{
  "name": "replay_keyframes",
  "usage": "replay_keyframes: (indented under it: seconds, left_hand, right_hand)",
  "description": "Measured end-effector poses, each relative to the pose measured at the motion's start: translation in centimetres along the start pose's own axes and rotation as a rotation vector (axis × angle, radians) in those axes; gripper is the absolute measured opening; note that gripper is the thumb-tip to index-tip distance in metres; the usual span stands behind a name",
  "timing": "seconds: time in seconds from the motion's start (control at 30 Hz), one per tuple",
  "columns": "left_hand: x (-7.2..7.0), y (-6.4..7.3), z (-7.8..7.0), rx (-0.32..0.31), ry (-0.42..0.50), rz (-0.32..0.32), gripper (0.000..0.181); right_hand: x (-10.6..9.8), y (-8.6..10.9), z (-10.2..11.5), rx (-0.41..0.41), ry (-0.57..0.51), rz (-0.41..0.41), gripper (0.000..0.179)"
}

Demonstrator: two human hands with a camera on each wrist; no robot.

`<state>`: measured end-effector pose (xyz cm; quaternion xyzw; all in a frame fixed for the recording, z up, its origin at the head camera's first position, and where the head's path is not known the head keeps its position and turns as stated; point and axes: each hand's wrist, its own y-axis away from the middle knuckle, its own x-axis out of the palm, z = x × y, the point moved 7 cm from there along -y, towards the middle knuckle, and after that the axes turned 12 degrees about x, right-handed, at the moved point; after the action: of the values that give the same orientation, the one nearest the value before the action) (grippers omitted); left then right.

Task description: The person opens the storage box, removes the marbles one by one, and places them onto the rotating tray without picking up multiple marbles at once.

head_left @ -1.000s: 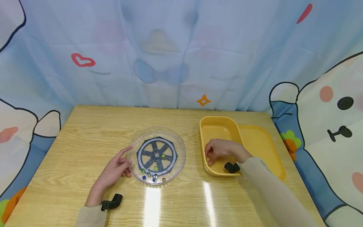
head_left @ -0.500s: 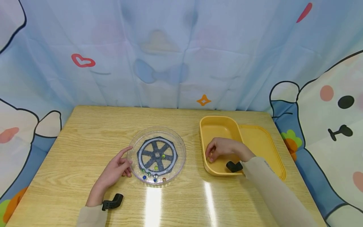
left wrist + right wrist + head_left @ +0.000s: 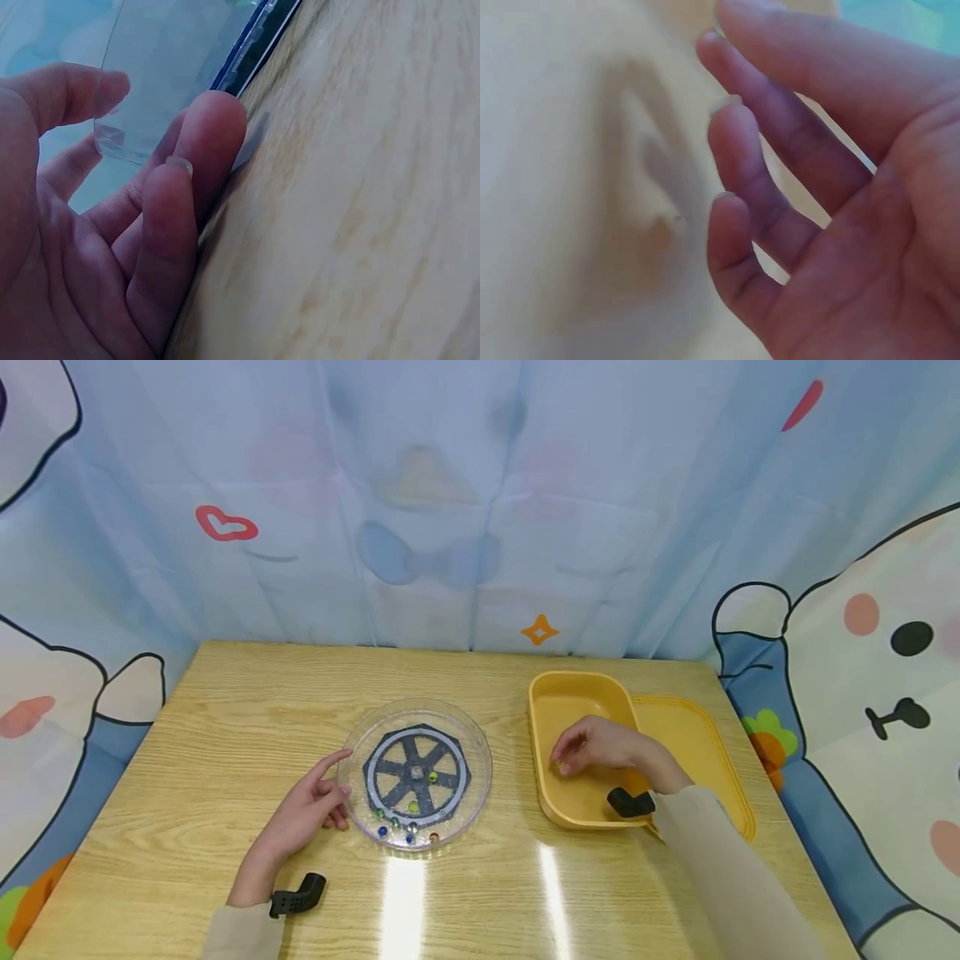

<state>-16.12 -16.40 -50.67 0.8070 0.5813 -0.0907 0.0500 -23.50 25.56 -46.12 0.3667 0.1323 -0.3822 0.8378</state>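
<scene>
My left hand [image 3: 303, 810] lies at the left side of a round clear dish [image 3: 480, 777]. Its extended index finger touches the rim while the other fingers bend beside the wall, near the table. Inside the dish, several coloured glass marbles [image 3: 411, 838] gather mostly along the near side, over a dark six-spoked wheel pattern [image 3: 390, 795]. My right hand [image 3: 600, 746] is in the yellow bin [image 3: 585, 814], pinching a small yellow-green marble [image 3: 557, 767] between thumb and index finger. In the right wrist view, the remaining fingers curve loosely over the blurred bin floor.
A flat yellow lid [image 3: 686, 735] lies right of the bin, partly behind it. Both stand on a wooden table [image 3: 262, 693]. A patterned blue curtain [image 3: 450, 485] hangs behind the table. Black cameras [image 3: 298, 895] sit on both wrists.
My right hand has lifted slightly and shifted right from the bin's left wall, the small marble at its fingertips. The left hand and dish stay in place; the view tilts slightly.
</scene>
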Motion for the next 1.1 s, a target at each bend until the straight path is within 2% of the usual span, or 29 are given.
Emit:
replay_keyframes:
  seconds: [0.23,0.33,0.53,0.67,0.83,1.1]
  left_hand:
    - [0.1,0.1,0.0,0.007,0.012,0.005,0.056]
    - [0.1,0.1,0.1,0.003,0.016,0.008,0.056]
    - [0.1,0.0,0.1,0.013,0.035,0.011,0.057]
    - [0.1,0.0,-0.2,0.023,0.039,0.011,0.057]
    - [0.0,-0.2,-0.3,0.035,0.047,0.011,0.057]
    - [0.0,-0.1,-0.1,0.022,0.043,0.003,0.057]
  right_hand:
    - [-1.5,1.7,1.3,-0.019,-0.039,-0.221,0.016]
    - [-1.7,2.4,2.1,-0.055,-0.028,-0.307,0.017]
    - [-1.0,3.9,4.8,-0.124,0.026,-0.456,0.015]
    - [0.2,4.6,7.0,-0.158,0.049,-0.547,0.016]
    - [2.4,4.4,9.2,-0.197,0.053,-0.580,0.016]
    - [6.3,2.9,11.4,-0.199,0.023,-0.555,0.013]
